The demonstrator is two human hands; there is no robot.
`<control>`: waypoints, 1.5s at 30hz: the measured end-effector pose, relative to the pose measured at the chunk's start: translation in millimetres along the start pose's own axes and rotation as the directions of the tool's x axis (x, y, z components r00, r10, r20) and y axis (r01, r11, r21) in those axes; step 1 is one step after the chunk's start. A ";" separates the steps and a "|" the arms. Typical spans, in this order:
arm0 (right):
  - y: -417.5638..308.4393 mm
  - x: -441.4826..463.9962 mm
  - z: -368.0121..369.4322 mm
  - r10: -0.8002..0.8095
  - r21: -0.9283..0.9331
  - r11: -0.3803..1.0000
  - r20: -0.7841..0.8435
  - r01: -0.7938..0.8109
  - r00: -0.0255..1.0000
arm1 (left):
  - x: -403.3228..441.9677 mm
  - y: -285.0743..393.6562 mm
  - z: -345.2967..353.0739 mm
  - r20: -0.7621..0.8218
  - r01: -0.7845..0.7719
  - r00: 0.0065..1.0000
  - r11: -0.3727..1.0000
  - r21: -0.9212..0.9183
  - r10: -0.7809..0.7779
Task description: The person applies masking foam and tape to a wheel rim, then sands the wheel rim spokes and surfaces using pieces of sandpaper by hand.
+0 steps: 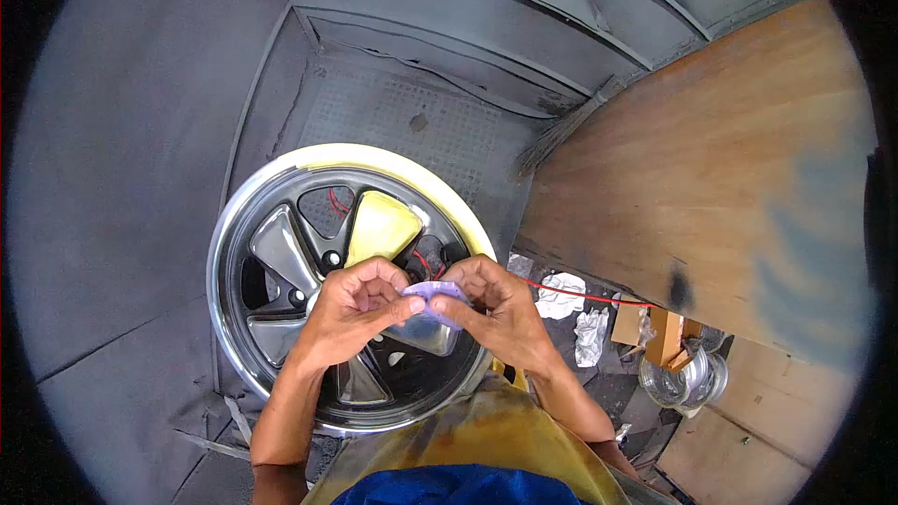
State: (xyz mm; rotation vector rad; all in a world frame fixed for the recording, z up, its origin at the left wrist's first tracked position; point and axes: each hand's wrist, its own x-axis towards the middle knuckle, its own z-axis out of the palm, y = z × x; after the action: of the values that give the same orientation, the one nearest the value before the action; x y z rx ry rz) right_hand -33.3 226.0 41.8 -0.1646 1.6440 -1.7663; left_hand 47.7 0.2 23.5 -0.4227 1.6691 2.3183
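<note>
A car wheel (pixel 227 295) with a bright metal lip and dark recesses lies face up in front of me. Above its lower right part, both hands pinch a small, thin purple sheet (pixel 434 290); its exact kind is unclear. My left hand (pixel 360 307) grips the sheet's left end between thumb and fingers, while my right hand (pixel 498 307) grips the right end. One spoke has a yellow covering (pixel 383 227), and a yellow band (pixel 426 176) runs along the upper right of the rim. Other spokes show shiny metal. The fingers hide part of the sheet.
Grey sheet walls (pixel 140 131) enclose the left and back. To the right stands a wooden panel (pixel 692 168) with a straw broom (pixel 571 126) beside it. Crumpled white paper (pixel 561 295), a red hose (pixel 599 298) and metal rings (pixel 675 383) lie at lower right.
</note>
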 end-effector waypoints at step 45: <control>-2.3 8.9 0.7 -0.107 -0.099 0.989 0.023 0.109 0.994 | -1.8 11.0 14.5 -0.122 -0.046 0.991 0.999 0.006 0.046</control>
State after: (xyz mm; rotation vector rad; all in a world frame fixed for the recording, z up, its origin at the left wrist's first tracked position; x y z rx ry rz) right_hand -40.5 220.3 40.8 -0.3201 1.7408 -1.7569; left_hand 44.0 10.5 38.2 -0.5413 1.7552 2.3658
